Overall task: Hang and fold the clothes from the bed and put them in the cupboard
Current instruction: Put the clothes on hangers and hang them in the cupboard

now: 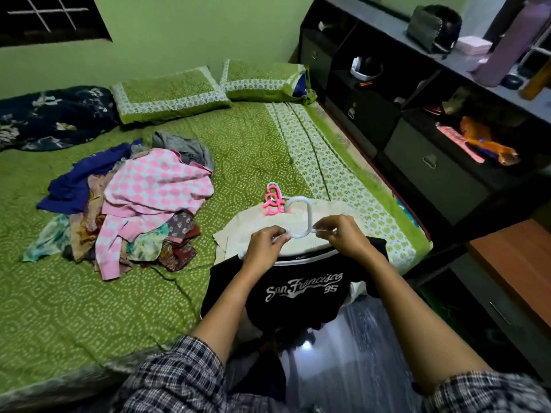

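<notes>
Green-sheeted bed [89,293] fills the view, with a dark shelf unit [432,162] off to the right of the fingers.

Risks from here:
- The black T-shirt [301,293] hangs just below the fingers, partly over the bed edge. One white tip of the white hanger [310,216] shows outside the collar on the left side, so I'd judge that shoulder isn't seated. Lift it now and the shirt likely slides off toward the floor.
- The collar could stretch if the hanger arm is forced through at an angle.
- The hook sits just past the fingers, right beside the pink hangers [272,201] (easy snag on lift). They lie on a cream garment [256,222] that could get dragged along.

Fingers:
- Left hand [265,245]: fingers [278,234] curled tight around the hanger near its neck.
- Right hand [343,234]: fingers [323,226] pinched together on the thin hanger arm, just right of the neck.
- Both are clamped on the hanger. Neither clearly holds cloth.

The clothes pile [149,198] lies well left of the fingers, unsorted. Can't make out the cupboard itself.
</notes>
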Available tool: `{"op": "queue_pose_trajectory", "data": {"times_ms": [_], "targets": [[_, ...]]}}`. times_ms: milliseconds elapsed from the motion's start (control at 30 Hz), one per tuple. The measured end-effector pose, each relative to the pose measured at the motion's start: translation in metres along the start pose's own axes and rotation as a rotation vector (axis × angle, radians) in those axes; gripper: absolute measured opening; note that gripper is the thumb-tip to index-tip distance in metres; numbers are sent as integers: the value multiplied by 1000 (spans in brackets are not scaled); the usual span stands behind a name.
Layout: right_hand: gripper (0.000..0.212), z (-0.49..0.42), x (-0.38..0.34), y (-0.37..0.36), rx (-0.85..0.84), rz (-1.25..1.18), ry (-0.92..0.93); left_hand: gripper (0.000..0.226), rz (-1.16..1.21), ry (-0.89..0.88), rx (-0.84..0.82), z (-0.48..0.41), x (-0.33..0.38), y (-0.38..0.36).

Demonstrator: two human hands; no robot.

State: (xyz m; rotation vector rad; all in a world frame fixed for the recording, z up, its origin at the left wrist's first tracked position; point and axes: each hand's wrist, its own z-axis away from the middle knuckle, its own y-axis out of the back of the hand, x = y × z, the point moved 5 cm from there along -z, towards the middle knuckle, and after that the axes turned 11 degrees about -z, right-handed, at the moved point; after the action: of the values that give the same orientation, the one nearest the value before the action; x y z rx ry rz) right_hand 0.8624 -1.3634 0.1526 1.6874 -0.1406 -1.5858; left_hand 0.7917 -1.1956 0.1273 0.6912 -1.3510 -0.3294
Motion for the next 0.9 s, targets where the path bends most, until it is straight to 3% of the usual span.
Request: {"op": "queue_pose_trajectory", "data": {"times_ms": [400, 667, 900], "targets": [[14, -159, 63, -8, -163, -17, -123, 21, -39, 229, -113, -150, -39, -32], [27, -245, 109, -32, -249, -22, -199, 36, 48, 496, 51, -206, -53, -54], [53, -269, 121, -54, -325, -496, -614, 41, 434, 784, 132, -224, -58, -75]]}}
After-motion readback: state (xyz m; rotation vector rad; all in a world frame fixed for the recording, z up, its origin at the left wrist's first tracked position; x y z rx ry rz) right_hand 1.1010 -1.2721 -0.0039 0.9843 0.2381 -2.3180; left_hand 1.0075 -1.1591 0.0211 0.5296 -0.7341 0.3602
